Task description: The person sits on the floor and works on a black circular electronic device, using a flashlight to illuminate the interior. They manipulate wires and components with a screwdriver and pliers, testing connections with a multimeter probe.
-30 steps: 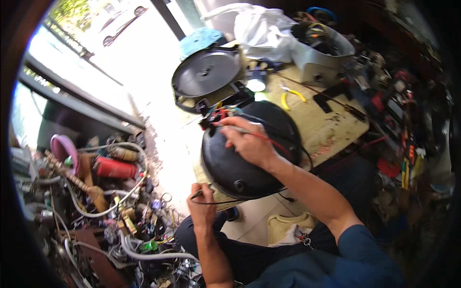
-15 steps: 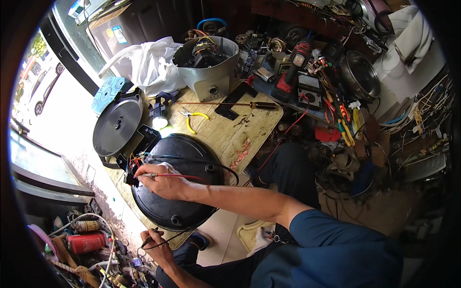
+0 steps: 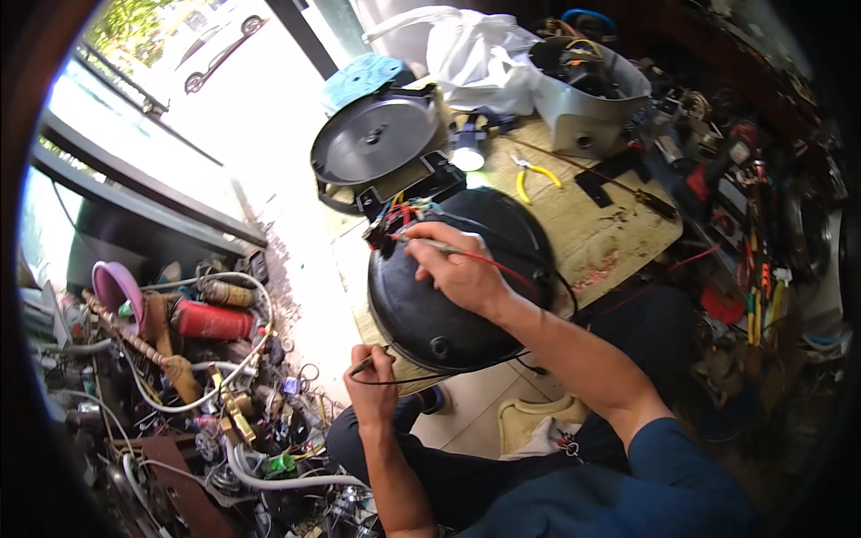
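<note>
A black round appliance base (image 3: 466,314) lies on the worn wooden board (image 3: 587,229). At its far left edge sits a bundle of coloured wires (image 3: 408,213) with a small dark part. My right hand (image 3: 465,273) reaches over the base and pinches a red test probe (image 3: 432,244), its tip at the wires. By the base's near left edge, my left hand (image 3: 370,381) is closed round a black test probe (image 3: 362,366), whose black lead hangs in a loop. A lit flashlight (image 3: 467,154) shines from behind the wires.
Farther back are a dark round plate (image 3: 377,139), yellow-handled pliers (image 3: 541,182), a long screwdriver (image 3: 653,203), a grey housing (image 3: 587,112) and a white plastic bag (image 3: 475,58). Scrap parts, hoses and a red cylinder (image 3: 213,320) crowd the lower left. Tools lie at right.
My view has swung left, so the bench appears farther right and more scrap shows. Both hands still hold their probes; the red probe stays at the wires, and my left hand is nearer the base.
</note>
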Tool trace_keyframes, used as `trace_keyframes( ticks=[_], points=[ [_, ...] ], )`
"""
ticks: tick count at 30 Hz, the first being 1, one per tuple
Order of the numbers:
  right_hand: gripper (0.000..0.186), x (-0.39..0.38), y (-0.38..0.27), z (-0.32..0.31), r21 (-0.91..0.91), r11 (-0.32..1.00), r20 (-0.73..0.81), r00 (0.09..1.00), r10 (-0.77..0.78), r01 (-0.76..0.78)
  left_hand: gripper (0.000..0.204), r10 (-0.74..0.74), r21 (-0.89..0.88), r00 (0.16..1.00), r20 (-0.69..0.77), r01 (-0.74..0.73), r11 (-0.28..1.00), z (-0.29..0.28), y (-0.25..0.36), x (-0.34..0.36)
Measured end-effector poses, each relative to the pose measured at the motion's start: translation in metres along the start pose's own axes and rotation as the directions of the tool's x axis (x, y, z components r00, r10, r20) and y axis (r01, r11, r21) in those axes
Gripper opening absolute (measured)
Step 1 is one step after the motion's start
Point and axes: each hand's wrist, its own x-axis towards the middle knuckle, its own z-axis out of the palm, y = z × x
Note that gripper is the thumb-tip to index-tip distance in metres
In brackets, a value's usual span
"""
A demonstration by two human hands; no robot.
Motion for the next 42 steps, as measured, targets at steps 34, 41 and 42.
trace_keyframes(
  ticks=[34,41,42],
  points=[
    [0.022,0.0002,-0.0030,-0.0026,-0.015,0.999,0.004,0.999,0.033,-0.033,0.025,0.034,0.030,0.999,-0.021,-0.034,0.999,0.0038,0.0026,-0.0022],
    [0.023,0.0001,-0.0025,-0.0016,0.001,1.000,0.008,1.000,0.017,-0.017,0.025,0.063,0.011,0.998,-0.027,-0.063,0.998,0.0039,0.0037,-0.0025],
    [0.023,-0.0006,-0.0037,-0.0017,0.010,1.000,0.011,1.000,0.010,-0.010,0.025,0.067,0.012,0.997,-0.028,-0.067,0.998,0.0039,0.0026,-0.0026]
  ],
)
